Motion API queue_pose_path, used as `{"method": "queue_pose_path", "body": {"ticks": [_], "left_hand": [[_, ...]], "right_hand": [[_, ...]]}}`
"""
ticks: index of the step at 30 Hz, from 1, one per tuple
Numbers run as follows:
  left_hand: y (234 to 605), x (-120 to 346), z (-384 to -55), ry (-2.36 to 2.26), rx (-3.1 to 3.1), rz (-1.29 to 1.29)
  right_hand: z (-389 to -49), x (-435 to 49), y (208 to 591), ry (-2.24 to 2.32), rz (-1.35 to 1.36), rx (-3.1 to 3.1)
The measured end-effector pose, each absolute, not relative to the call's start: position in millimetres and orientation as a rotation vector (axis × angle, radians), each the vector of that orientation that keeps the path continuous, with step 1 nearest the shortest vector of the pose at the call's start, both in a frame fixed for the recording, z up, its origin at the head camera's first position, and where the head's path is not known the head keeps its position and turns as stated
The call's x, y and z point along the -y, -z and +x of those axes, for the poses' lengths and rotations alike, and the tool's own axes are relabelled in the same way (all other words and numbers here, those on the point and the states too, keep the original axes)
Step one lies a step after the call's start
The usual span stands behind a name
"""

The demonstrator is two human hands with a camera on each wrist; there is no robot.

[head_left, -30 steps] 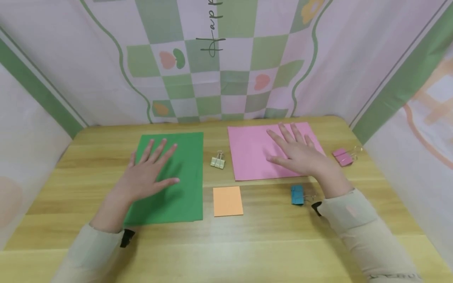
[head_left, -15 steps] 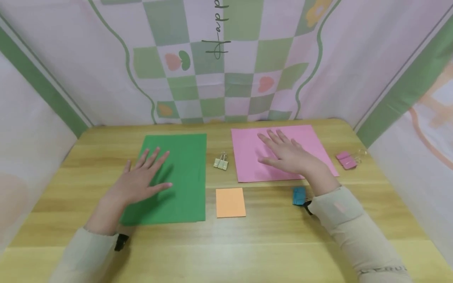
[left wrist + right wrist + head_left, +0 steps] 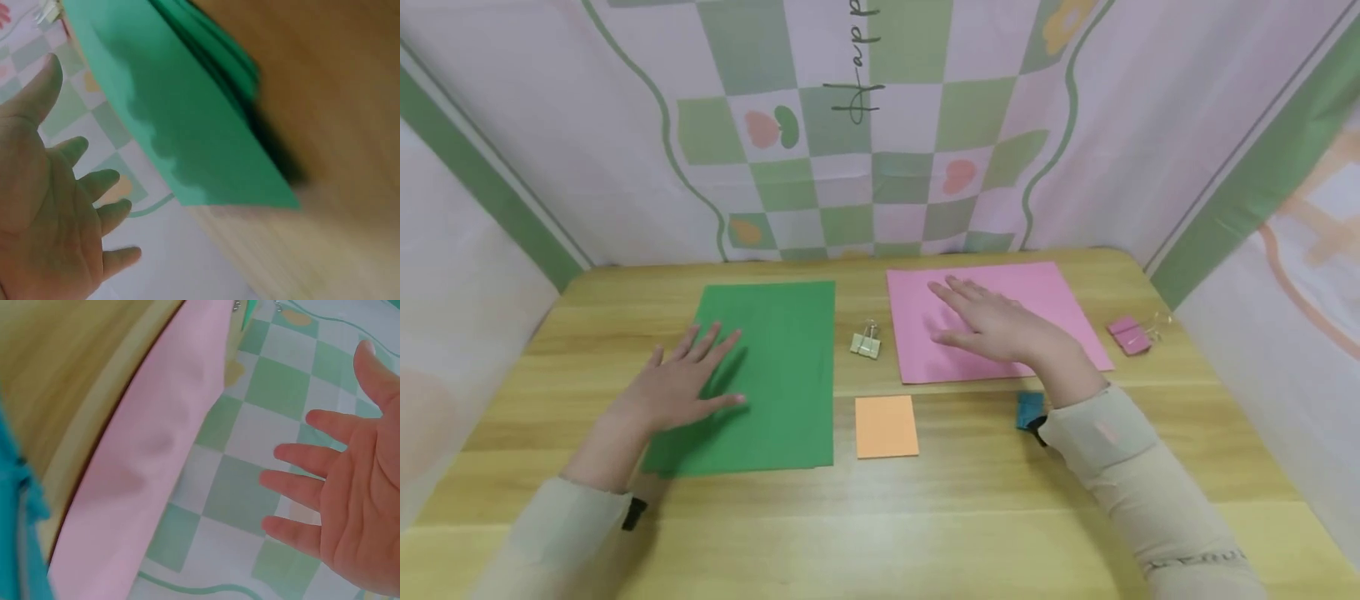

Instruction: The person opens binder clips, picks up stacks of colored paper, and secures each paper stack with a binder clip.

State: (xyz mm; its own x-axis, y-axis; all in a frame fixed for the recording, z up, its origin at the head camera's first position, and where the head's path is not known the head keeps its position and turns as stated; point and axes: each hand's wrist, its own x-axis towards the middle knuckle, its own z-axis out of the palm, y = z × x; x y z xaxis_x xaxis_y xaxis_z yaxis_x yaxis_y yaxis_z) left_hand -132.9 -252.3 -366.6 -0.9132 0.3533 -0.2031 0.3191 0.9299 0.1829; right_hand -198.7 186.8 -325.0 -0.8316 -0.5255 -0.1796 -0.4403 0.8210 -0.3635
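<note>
My left hand (image 3: 673, 387) hovers with fingers spread over the left part of a stack of green paper sheets (image 3: 782, 375). In the left wrist view the palm faces the green paper (image 3: 169, 125), whose layered edges show, and a hand shadow falls on it. My right hand (image 3: 992, 325), fingers straight, is held over the pink paper (image 3: 917, 333). Bare palm and apart fingers show in the right wrist view, with a shadow on the pink paper (image 3: 137, 444). Below the right wrist lies a blue binder clip (image 3: 1029, 408), partly covered by the sleeve's black strap end. Neither hand holds anything.
Between the papers lies a pale yellow binder clip (image 3: 866, 342), with an orange sticky-note pad (image 3: 886, 427) in front of it. A pink binder clip (image 3: 1129, 335) is near the wooden table's (image 3: 880, 533) right edge. A checkered curtain (image 3: 842, 183) hangs behind.
The left hand has slid left and slightly toward the near edge over the green paper. The right hand has moved left over the pink paper, its sleeve now covering part of the blue clip.
</note>
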Motion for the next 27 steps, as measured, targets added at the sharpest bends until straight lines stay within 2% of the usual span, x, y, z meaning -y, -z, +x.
{"method": "queue_pose_path", "body": {"ticks": [12,27], "left_hand": [[379.9,266.1,-130.1,-0.125,-2.865,0.625],[397.9,268.4,-131.4,-0.074,-2.844,0.745]], "right_hand": [[-201.2,-162.5,322.2,0.569,-0.886,-2.626],[-210.8,-137.4,331.1,0.596,-0.917,-2.592]]}}
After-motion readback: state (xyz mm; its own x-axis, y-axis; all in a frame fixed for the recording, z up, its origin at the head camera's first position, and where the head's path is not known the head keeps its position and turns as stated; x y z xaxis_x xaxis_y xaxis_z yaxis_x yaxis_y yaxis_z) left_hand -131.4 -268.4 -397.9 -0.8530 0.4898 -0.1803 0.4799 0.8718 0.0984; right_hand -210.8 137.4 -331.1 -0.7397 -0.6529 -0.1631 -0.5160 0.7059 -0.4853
